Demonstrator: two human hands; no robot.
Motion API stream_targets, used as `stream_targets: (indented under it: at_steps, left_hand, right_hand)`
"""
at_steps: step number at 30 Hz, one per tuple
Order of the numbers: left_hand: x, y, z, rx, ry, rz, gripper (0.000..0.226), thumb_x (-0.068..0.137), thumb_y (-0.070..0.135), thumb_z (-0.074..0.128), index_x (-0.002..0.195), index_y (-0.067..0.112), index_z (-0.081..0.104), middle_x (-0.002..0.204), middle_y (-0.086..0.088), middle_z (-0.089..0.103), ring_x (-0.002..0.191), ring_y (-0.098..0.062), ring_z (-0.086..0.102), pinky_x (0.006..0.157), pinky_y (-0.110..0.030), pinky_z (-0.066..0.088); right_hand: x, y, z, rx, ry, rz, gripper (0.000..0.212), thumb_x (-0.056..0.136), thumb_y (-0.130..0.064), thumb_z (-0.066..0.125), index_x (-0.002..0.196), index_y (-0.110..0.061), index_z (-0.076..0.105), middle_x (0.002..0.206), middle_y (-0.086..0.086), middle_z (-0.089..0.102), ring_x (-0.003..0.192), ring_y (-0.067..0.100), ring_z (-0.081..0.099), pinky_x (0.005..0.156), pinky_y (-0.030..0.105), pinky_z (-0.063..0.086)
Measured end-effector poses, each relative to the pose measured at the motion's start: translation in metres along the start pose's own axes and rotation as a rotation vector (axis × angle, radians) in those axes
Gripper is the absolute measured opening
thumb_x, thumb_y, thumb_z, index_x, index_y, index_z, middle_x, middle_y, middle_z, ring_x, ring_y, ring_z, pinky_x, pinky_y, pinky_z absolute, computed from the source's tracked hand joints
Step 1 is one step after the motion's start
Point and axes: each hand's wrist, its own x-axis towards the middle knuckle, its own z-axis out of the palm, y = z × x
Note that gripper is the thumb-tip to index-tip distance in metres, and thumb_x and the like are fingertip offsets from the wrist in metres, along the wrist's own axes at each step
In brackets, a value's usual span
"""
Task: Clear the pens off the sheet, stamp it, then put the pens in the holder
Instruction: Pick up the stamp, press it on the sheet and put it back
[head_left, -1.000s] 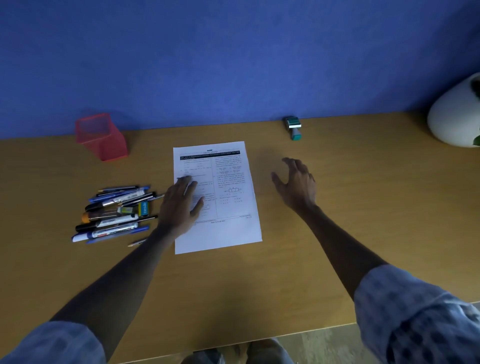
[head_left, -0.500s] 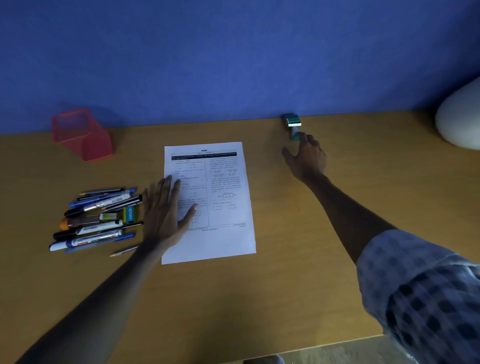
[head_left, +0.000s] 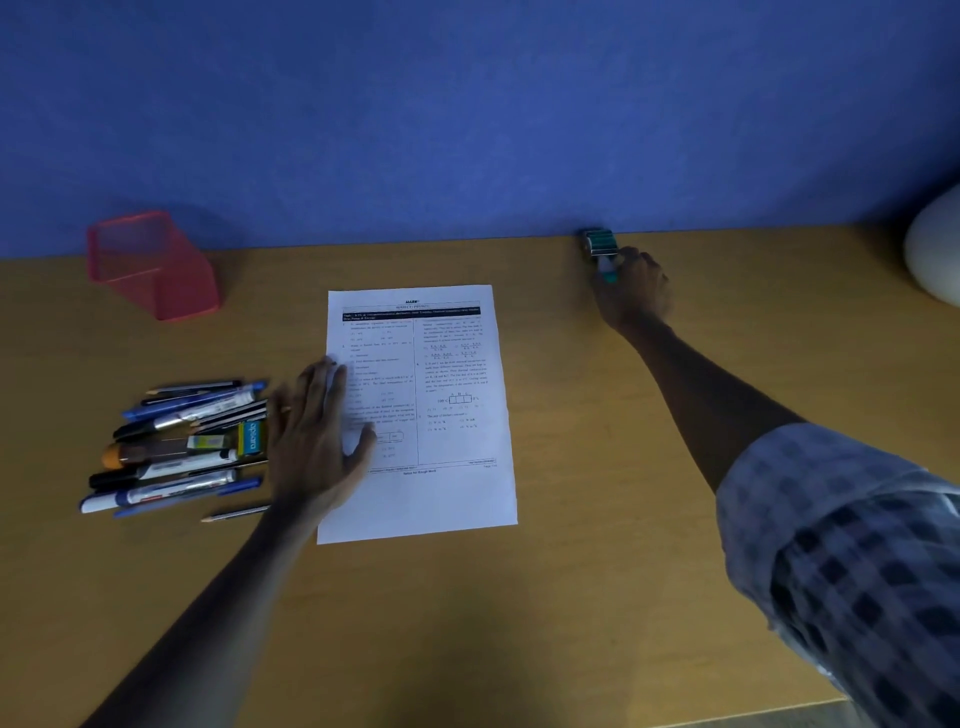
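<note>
Head view, looking down on a wooden desk (head_left: 571, 597) set against a blue wall (head_left: 467, 114). Printed sheet (head_left: 457, 499) lies flat near the middle, nothing on it but a hand. Left hand (head_left: 317, 441) rests palm down, fingers spread, across the sheet's left edge; it is flat and open, holding nothing, thumb lying on the paper. Just left of that hand, a heap of pens (head_left: 176, 447) lies on the bare desk, off the sheet, mostly pointing left to right; a small green box (head_left: 251, 438) sits among them, and one thin pencil (head_left: 236, 514) lies apart at the near side of the heap. Red mesh holder (head_left: 156, 265) stands further back on the left, near the wall, well apart from the pens, with nothing visible inside. Right arm reaches far forward, checked sleeve (head_left: 841, 571) pushed up. Right hand (head_left: 636, 293) is at the green stamp (head_left: 601, 249), which sits close to the wall at the back right; fingers are curled round its lower part and touch it, but whether the grip is fully closed I cannot tell. A white rounded object (head_left: 935, 249) shows at the right edge.
</note>
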Motion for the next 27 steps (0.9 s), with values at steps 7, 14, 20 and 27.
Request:
stream_targets:
  at_steps: [7,14,20,27]
  left_hand:
    - [0.001,-0.002,0.001,-0.008,0.012,0.003,0.075,0.088,0.057,0.034,0.148,0.012,0.032,0.158,-0.006,0.030,0.146,-0.027,0.027,0.120,-0.051,0.012]
    - [0.004,-0.001,0.000,-0.012,0.003,-0.007,0.076,0.088,0.061,0.033,0.147,0.015,0.033,0.157,-0.004,0.031,0.145,-0.024,0.029,0.119,-0.051,0.016]
    - [0.004,0.003,-0.002,-0.040,-0.014,-0.016,0.075,0.089,0.058,0.032,0.150,0.015,0.028,0.159,-0.004,0.027,0.147,-0.024,0.024,0.120,-0.053,0.013]
    - [-0.002,0.005,-0.009,-0.068,0.001,0.031,0.070,0.085,0.042,0.033,0.144,0.006,0.038,0.159,-0.010,0.027,0.148,-0.030,0.022,0.122,-0.052,0.008]
  right_hand:
    - [-0.001,-0.003,0.005,0.004,0.066,0.021,0.037,0.093,-0.030,0.050,0.109,-0.001,0.065,0.109,0.018,0.066,0.097,0.036,0.064,0.079,0.039,0.051]
    - [-0.012,0.006,-0.003,0.110,0.160,-0.031,0.043,0.095,-0.038,0.051,0.107,0.001,0.067,0.107,0.021,0.066,0.090,0.039,0.064,0.072,0.036,0.046]
    - [-0.026,0.009,-0.016,0.232,0.273,-0.129,0.036,0.097,-0.032,0.048,0.099,-0.001,0.067,0.091,0.017,0.070,0.075,0.030,0.064,0.059,0.023,0.031]
    - [-0.065,-0.001,-0.050,0.568,0.265,-0.233,0.028,0.098,-0.025,0.048,0.111,-0.006,0.064,0.104,0.008,0.069,0.089,0.018,0.064,0.061,0.009,0.047]
